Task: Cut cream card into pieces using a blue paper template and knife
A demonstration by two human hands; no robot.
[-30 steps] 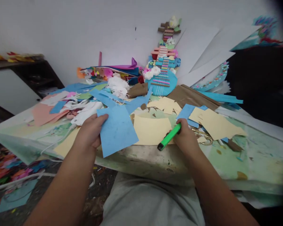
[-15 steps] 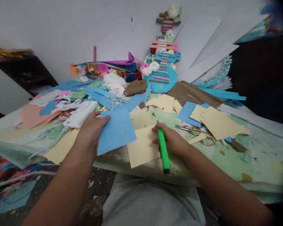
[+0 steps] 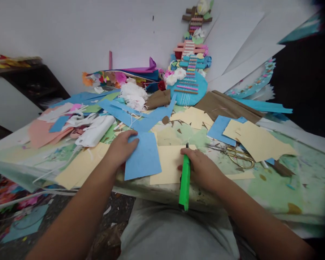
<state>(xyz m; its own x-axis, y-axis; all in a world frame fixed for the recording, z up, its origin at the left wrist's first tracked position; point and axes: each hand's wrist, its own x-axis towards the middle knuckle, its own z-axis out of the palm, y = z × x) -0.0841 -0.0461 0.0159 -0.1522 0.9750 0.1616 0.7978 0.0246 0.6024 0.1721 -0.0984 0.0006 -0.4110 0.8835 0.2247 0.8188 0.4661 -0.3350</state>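
My left hand (image 3: 121, 148) rests on the left edge of a blue paper sheet (image 3: 143, 156) that lies near the table's front edge, thumb on top and fingers curled at its border. My right hand (image 3: 202, 168) is closed around a bright green utility knife (image 3: 184, 181). The knife's tip points away from me onto a cream paper sheet (image 3: 168, 164). The cream sheet lies partly under the blue one. The knife's back end sticks out past the table edge toward my lap.
Gold-handled scissors (image 3: 234, 153) lie just right of my right hand. Cream and blue paper pieces (image 3: 256, 142) sit further right, brown paper (image 3: 224, 104) behind. A blue paper guitar model (image 3: 188, 85) leans on the wall. Scraps and white paper (image 3: 96, 130) crowd the left. The table (image 3: 287, 184) is paint-stained.
The blue sheet has been lowered from a raised hold to lie on the table. My right hand turned the green knife from sideways to pointing away from me and set it on the cream sheet.
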